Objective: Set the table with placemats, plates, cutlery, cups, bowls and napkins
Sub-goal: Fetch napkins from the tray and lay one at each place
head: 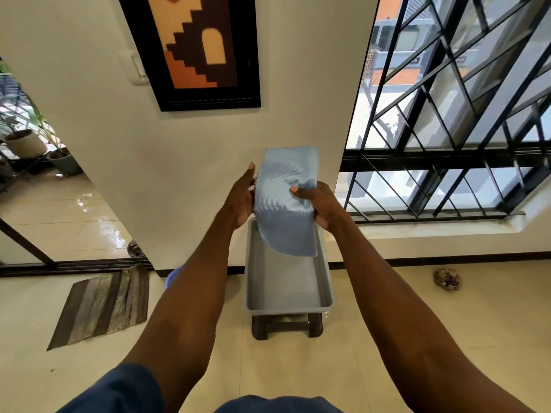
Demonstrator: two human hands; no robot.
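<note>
I hold a light blue woven placemat [286,201] upright in front of me, above the far end of a grey plastic tray [326,281]. My right hand [320,205] grips its right edge, thumb across the front. My left hand [243,198] lies flat against its left edge with fingers stretched out. The mat curls between both hands, its lower end hanging into the tray. Nothing else shows inside the tray.
The tray rests on a small dark wooden stool [286,324] against a white wall with a framed picture [193,46]. A barred window [447,114] is to the right. A striped doormat [104,305] lies by the sliding door, a crumpled cloth [447,278] on the tiled floor.
</note>
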